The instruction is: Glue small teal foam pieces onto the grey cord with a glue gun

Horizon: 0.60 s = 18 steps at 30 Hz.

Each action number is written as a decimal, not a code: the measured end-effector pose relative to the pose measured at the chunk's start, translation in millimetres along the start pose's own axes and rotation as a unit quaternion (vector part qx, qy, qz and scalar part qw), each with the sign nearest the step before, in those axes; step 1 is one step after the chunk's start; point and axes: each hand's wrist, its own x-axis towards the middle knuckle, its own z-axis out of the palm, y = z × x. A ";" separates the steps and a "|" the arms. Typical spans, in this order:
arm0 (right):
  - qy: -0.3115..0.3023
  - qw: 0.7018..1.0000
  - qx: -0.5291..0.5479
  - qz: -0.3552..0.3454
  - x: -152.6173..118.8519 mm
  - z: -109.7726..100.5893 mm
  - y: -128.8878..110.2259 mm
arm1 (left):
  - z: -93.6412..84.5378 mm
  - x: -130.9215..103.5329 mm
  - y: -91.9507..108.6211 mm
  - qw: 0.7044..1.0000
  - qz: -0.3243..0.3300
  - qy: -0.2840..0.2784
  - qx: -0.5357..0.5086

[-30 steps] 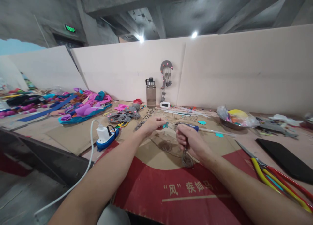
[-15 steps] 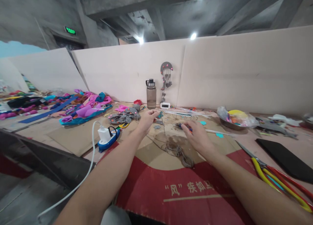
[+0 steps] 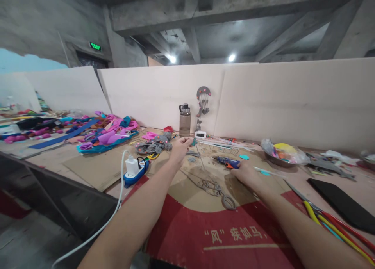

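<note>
Look to the bottle, [image 3: 184, 122] upright at the back of the bench, [image 3: 363, 185] because the action is all on its near side. Directly in front of it comes the left hand, [image 3: 179, 150] fingers pinched tight on a small teal piece, [image 3: 194, 141] holding it just right of the bottle's base line. A thin strand [image 3: 200, 159] drops from that piece toward a loose tangle of grey cord, [image 3: 228, 202] which lies nearer the wearer than the bottle and to its right, across the printed cardboard. [image 3: 175, 230]

Now the right hand, [image 3: 245, 173] low and to the right of the bottle, and it's at the handle end of the blue-and-orange glue gun! [image 3: 225, 161] How far those fingers close around the handle, you cannot tell from here. The gun lies with its dark nozzle end pointing toward the bottle's side.

Farther right of the bottle, a teal cut-out [image 3: 244, 157] lies past the gun, then the metal bowl [image 3: 278, 162] with its plastic-wrapped contents. Nearest the wearer on that flank: yellow-and-red-handled scissors [image 3: 315, 207] beside a flat black slab. [image 3: 342, 202] Left of the bottle, a heap of grey felt pieces [image 3: 152, 145] with pink dots, and nearer still a blue power strip [image 3: 136, 176] carrying a white plug. [image 3: 132, 166] Tucked at the bottle's right foot sits a small white clock, [image 3: 200, 134] a grey crescent ornament [image 3: 203, 92] hanging above it.
</note>
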 end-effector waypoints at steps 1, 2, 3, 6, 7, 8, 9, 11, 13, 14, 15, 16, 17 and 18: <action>-0.008 0.999 0.024 0.036 1.6 -1.2 -0.3 | -0.3 -0.2 0.1 1.000 -0.003 0.001 0.000; -0.012 0.997 0.037 0.065 3.0 -2.8 -0.6 | -0.7 -0.4 0.3 1.000 -0.007 0.001 -0.001; -0.014 0.996 0.045 0.082 4.2 -4.4 -1.0 | -1.0 -0.7 0.6 1.000 -0.012 0.001 -0.002; -0.022 0.991 0.098 0.093 5.5 -7.8 -3.0 | -1.3 -2.0 1.1 1.000 -0.022 -0.005 -0.008; -0.027 0.988 0.121 0.096 5.1 -7.7 -4.2 | -1.2 -2.5 1.1 1.000 -0.023 -0.008 -0.006; -0.032 0.984 0.146 0.097 4.2 -7.0 -5.8 | -1.1 -2.8 0.9 1.000 -0.024 -0.010 -0.002; -0.035 0.980 0.170 0.096 2.7 -5.6 -8.2 | -1.1 -3.1 0.5 1.000 -0.024 -0.013 0.004; -0.033 0.972 0.214 0.088 -2.0 -1.7 -15.2 | -1.1 -3.3 -1.0 0.999 -0.026 -0.017 0.015; -0.025 0.966 0.246 0.074 -9.2 2.2 -25.6 | -1.2 -3.2 -2.9 0.999 -0.029 -0.023 0.017; -0.022 0.963 0.261 0.065 -13.6 3.5 -31.7 | -1.2 -3.1 -3.9 0.999 -0.029 -0.025 0.015; -0.018 0.957 0.285 0.048 -18.3 4.3 -38.0 | -1.1 -3.2 -4.7 0.999 -0.031 -0.027 0.014; -0.016 0.943 0.332 0.020 -23.2 4.3 -44.3 | -0.9 -3.4 -5.3 0.999 -0.033 -0.027 0.015; -0.020 0.929 0.368 -0.006 -28.1 3.8 -50.2 | -0.6 -3.8 -5.7 0.999 -0.037 -0.027 0.015; -0.029 0.917 0.397 -0.027 -32.6 2.9 -55.5 | -0.2 -4.2 -5.9 0.999 -0.042 -0.027 0.017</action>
